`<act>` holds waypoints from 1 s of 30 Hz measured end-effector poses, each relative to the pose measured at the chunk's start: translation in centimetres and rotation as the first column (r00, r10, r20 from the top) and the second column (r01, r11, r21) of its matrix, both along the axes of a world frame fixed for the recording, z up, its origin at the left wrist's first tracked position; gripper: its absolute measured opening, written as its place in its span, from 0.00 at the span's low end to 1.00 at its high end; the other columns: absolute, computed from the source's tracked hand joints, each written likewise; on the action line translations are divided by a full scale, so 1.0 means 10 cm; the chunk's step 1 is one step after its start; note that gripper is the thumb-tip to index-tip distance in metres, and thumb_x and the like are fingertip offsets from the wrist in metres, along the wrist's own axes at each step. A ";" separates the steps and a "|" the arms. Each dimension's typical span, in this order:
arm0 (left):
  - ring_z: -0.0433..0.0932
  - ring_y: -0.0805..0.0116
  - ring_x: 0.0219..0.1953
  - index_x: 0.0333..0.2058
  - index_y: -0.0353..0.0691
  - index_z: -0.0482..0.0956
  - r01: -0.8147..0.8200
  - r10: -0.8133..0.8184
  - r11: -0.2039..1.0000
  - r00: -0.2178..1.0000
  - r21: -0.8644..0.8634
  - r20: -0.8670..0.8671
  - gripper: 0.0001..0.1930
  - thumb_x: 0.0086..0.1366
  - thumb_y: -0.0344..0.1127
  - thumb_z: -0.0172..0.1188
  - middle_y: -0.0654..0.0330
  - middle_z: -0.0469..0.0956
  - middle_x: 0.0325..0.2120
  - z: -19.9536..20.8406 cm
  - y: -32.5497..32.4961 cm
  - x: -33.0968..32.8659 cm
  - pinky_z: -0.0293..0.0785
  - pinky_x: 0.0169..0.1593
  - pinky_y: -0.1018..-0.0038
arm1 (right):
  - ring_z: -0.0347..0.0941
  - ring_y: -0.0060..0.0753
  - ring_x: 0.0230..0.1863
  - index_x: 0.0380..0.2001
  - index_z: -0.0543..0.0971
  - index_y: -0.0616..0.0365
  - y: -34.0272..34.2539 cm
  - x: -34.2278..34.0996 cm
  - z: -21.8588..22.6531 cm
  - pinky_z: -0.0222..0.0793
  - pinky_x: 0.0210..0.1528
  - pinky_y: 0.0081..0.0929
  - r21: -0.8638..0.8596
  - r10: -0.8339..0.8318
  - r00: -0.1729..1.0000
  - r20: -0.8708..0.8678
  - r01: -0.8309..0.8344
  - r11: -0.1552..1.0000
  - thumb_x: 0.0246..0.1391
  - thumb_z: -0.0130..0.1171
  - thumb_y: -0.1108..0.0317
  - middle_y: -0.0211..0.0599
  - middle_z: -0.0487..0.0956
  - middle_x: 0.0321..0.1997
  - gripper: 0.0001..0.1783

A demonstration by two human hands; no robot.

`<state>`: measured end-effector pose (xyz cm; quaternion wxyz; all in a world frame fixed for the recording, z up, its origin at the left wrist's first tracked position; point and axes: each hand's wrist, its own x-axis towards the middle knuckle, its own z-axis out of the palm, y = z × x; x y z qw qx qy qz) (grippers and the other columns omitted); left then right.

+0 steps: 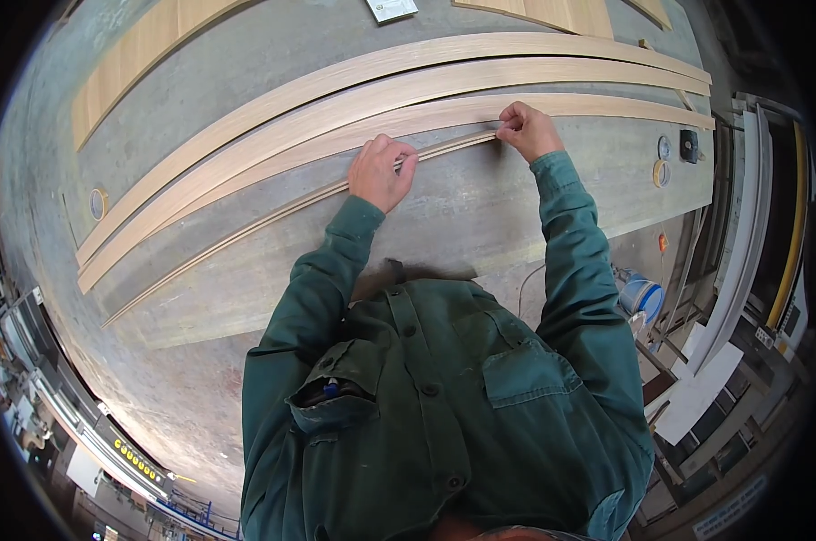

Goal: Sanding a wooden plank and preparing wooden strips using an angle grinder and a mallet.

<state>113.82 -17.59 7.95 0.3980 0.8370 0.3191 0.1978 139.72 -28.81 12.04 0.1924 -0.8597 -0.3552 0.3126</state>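
Thin wooden strips [236, 240], lying close together, run slantwise from the lower left of the table up to my hands. My left hand [382, 173] is closed round them near their right part, thumb and fingers bent over the wood. At their right end my right hand [527, 132] pinches with thumb and forefinger; the exact grip at the tips is partly hidden. Just beyond both hands lie three long, wider wooden boards [336, 117], side by side across the table. My right knuckles are next to the nearest board's front edge.
The grey table [444, 216] also carries a tape roll [99, 204] at left, another tape roll [661, 173] and a small black object [689, 146] at right. Wood panels [146, 63] and a white box [391, 9] lie at the back. A blue bucket [640, 296] stands on the floor.
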 end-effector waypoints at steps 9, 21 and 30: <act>0.75 0.63 0.35 0.28 0.47 0.81 -0.056 0.049 0.997 0.991 -0.056 -0.126 0.05 0.56 0.39 0.61 0.63 0.74 0.27 0.01 -0.01 0.06 0.72 0.38 0.68 | 0.77 0.32 0.30 0.34 0.77 0.60 0.00 -0.03 0.02 0.74 0.38 0.27 0.007 -0.009 1.000 0.005 0.009 1.000 0.44 0.66 0.74 0.37 0.81 0.28 0.12; 0.74 0.61 0.36 0.30 0.51 0.81 0.003 -0.006 0.996 0.999 -0.086 -0.034 0.04 0.55 0.34 0.58 0.64 0.73 0.28 -0.01 -0.04 0.17 0.72 0.40 0.65 | 0.76 0.32 0.30 0.36 0.75 0.60 -0.03 -0.06 0.01 0.73 0.36 0.27 0.042 -0.046 0.999 0.015 0.045 0.998 0.43 0.66 0.74 0.37 0.80 0.28 0.14; 0.74 0.61 0.36 0.29 0.50 0.80 0.052 -0.051 0.998 0.998 -0.025 0.041 0.03 0.55 0.37 0.61 0.64 0.72 0.28 -0.01 -0.14 0.52 0.71 0.38 0.64 | 0.77 0.35 0.30 0.38 0.74 0.59 -0.03 -0.10 0.01 0.73 0.36 0.29 0.045 -0.082 0.996 0.018 0.081 0.996 0.43 0.66 0.74 0.38 0.80 0.28 0.16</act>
